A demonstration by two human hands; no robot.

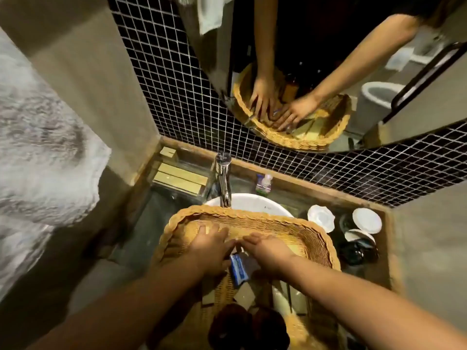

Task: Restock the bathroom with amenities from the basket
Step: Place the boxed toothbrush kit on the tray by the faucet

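A mirror (316, 46) on the black mosaic wall reflects the scene. Below it, the tabletop (151, 218) carries a white washbasin (252, 202), and a wicker basket (252, 216) sits across the basin under the chrome tap (225, 183). Both hands reach into the basket. The left hand (212, 246) lies flat with fingers spread, and the right hand (270, 251) has straight fingers nearly touching the left. A blue packet (238, 270) lies in the basket between the wrists. White cups (366, 219) stand to the right of the basket.
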